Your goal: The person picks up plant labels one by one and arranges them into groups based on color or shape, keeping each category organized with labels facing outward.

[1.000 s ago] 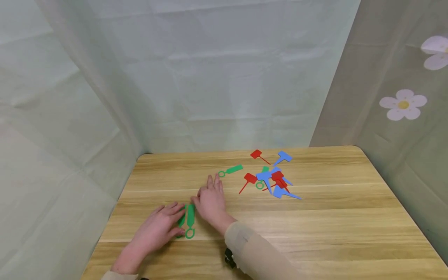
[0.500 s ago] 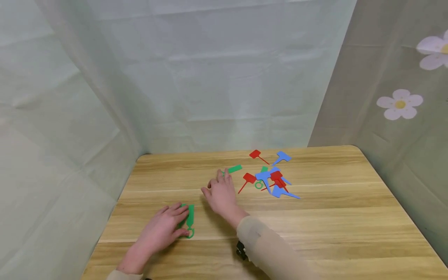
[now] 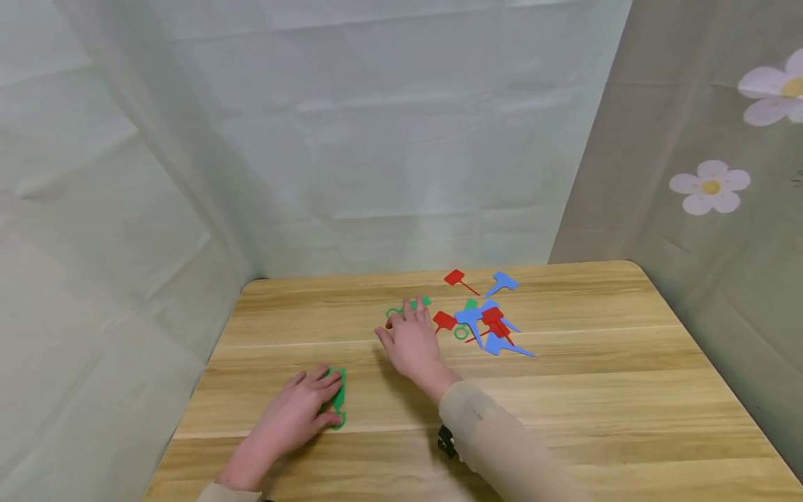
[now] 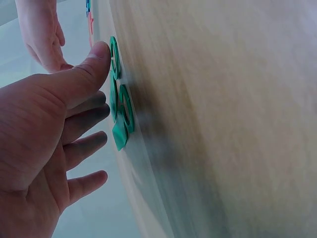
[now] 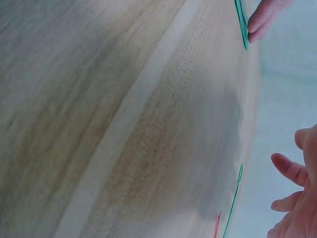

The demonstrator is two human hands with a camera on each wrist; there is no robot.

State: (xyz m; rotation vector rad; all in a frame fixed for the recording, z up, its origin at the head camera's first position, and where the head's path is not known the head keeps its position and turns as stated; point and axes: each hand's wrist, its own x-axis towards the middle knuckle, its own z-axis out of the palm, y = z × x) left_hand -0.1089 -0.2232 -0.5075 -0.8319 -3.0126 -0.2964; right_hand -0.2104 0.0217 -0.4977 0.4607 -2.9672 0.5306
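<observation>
My left hand [image 3: 295, 411] lies with extended fingers over two flat green plant tags, one [image 3: 339, 399] partly visible beside its fingers. The left wrist view shows their ring ends [image 4: 115, 57] near the thumb; whether the fingers touch them I cannot tell. Farther back, my right hand [image 3: 414, 341] reaches over another green tag [image 3: 392, 312], its fingers loosely spread and partly hiding it. In the right wrist view, this green tag [image 5: 232, 204] is apart from the right hand [image 5: 302, 193], which holds nothing. A red tag [image 3: 444, 320] lies just right of that hand.
Right of my right hand is a loose overlapping pile of blue T-shaped tags [image 3: 469, 317], red tags [image 3: 493, 317] and a green ring tag [image 3: 461, 332]. Another red tag [image 3: 454, 277] and blue tag [image 3: 502, 282] lie behind. Cloth walls [image 3: 401, 139] surround the wooden table [image 3: 564, 418].
My right hand has moved away from the two near green tags, right and back to the far green tag. The left hand has shifted slightly right, covering more of the near tags.
</observation>
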